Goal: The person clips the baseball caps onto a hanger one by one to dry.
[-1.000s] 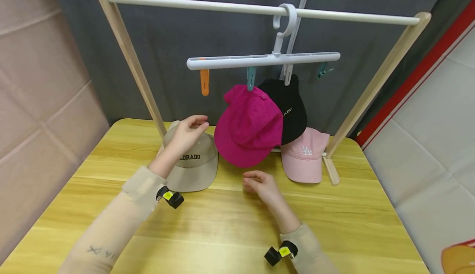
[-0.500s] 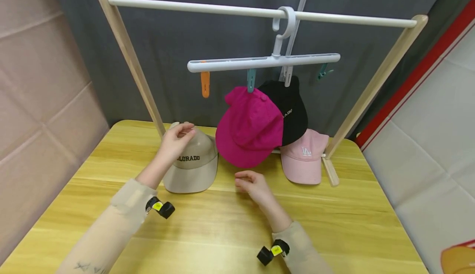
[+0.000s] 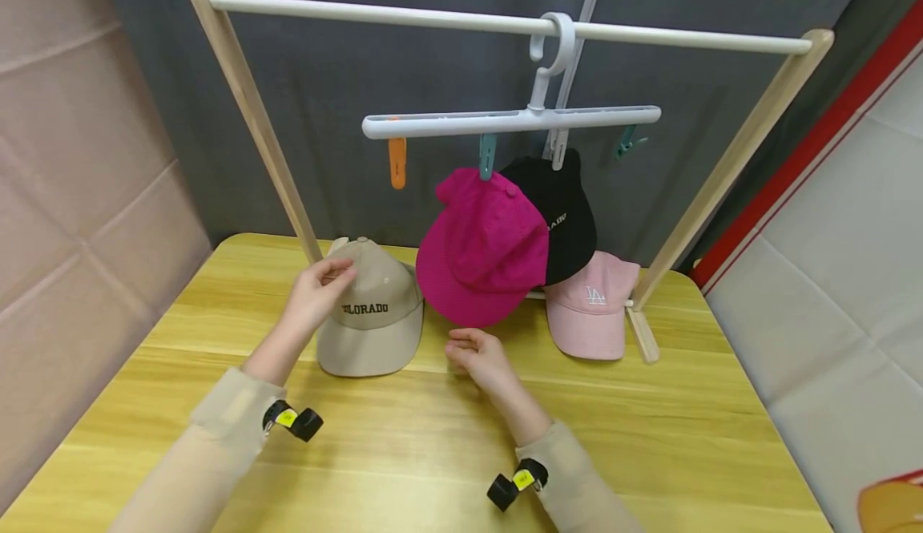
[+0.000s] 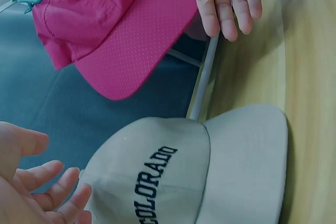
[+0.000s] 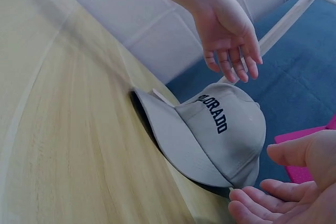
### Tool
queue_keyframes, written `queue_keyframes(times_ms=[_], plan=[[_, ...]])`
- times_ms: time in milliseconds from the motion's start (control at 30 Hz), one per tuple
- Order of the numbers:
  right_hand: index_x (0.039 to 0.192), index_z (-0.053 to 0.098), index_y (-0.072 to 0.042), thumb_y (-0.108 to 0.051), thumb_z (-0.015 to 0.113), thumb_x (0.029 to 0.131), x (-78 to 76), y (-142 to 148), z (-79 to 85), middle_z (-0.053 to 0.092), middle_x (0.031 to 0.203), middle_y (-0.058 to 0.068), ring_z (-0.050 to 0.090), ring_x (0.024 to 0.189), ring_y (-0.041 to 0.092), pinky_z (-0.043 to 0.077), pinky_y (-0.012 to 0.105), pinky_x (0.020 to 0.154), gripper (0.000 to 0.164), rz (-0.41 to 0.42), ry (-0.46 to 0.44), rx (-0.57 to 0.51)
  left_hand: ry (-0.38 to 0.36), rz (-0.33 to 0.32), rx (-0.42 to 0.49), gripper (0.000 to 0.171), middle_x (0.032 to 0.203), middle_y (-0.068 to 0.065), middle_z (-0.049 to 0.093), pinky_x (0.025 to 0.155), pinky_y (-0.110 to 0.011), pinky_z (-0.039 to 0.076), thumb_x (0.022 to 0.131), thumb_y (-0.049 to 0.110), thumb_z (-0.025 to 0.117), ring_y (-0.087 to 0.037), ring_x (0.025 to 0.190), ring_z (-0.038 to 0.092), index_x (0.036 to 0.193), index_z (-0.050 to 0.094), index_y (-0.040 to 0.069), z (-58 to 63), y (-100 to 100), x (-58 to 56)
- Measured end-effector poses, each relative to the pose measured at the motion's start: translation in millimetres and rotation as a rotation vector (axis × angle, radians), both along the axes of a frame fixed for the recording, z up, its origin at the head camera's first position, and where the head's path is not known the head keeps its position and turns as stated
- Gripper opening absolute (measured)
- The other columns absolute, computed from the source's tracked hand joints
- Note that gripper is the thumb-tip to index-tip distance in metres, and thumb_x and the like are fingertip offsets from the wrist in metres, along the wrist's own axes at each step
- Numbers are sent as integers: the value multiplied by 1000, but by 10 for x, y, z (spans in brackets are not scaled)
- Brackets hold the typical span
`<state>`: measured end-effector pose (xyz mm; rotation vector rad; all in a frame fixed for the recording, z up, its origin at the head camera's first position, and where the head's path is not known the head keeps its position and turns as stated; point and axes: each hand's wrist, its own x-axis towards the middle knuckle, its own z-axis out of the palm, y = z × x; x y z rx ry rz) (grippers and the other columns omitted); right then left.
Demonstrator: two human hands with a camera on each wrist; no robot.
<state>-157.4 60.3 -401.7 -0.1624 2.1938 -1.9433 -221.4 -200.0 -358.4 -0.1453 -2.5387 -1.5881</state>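
Note:
A beige cap [image 3: 375, 288] lettered COLORADO sits on the table with its brim toward me. Beside its crown, on the left, my left hand [image 3: 315, 296] hovers with fingers loosely bent and holds nothing. My right hand [image 3: 481, 361], also holding nothing, is over the table to the right of the beige brim, just under a magenta cap [image 3: 483, 248]. A teal clip [image 3: 487, 156] holds the magenta cap on a white hanger [image 3: 512, 122]. Behind it a black cap [image 3: 573, 224] hangs from a grey clip [image 3: 558, 150]. In the right wrist view both hands flank the beige cap [image 5: 220, 129].
The hanger hooks over the white bar [image 3: 375, 14] of a wooden rack. An orange clip [image 3: 397, 163] hangs at the left, another teal clip [image 3: 630, 142] at the right. A pink LA cap [image 3: 591, 308] sits by the rack's right foot [image 3: 642, 335]. Grey cloth [image 3: 346, 76] hangs behind.
My left hand has moved left and down, from above the beige cap to its left side. My right hand has shifted a little left. The caps have stayed put.

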Motion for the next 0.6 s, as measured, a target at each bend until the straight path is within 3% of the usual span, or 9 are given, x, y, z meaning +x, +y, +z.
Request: queue_keyframes(times_ms=[100, 300, 500, 600], plan=[[117, 48, 14, -2, 54, 87, 0, -36, 2, 55, 107, 28, 56, 94, 33, 44, 47, 82, 34, 3, 9, 3, -24, 17, 2, 40, 110, -21, 54, 76, -19, 41, 92, 22, 53, -26, 97, 50, 121, 51, -5, -29, -58, 33], [115, 50, 14, -3, 56, 86, -10, -109, 7, 57, 104, 25, 57, 90, 29, 45, 46, 80, 34, 1, 17, 14, -65, 40, -6, 42, 115, -22, 53, 85, -35, 42, 92, 23, 52, -29, 104, 49, 123, 49, -4, -109, -168, 59], [118, 47, 14, -7, 60, 85, -147, -158, -182, 53, 112, 29, 57, 94, 29, 46, 43, 81, 41, 4, -14, -18, -122, 61, -45, 44, 114, -21, 52, 65, -26, 43, 92, 27, 51, -29, 98, 49, 124, 48, -3, -179, -245, 77], [121, 45, 12, -11, 61, 85, -210, -179, -278, 50, 117, 28, 55, 98, 30, 47, 40, 81, 46, 8, -34, -14, -150, 64, -52, 45, 116, -21, 51, 63, -26, 44, 92, 27, 49, -30, 99, 48, 125, 47, -4, -204, -281, 96]])
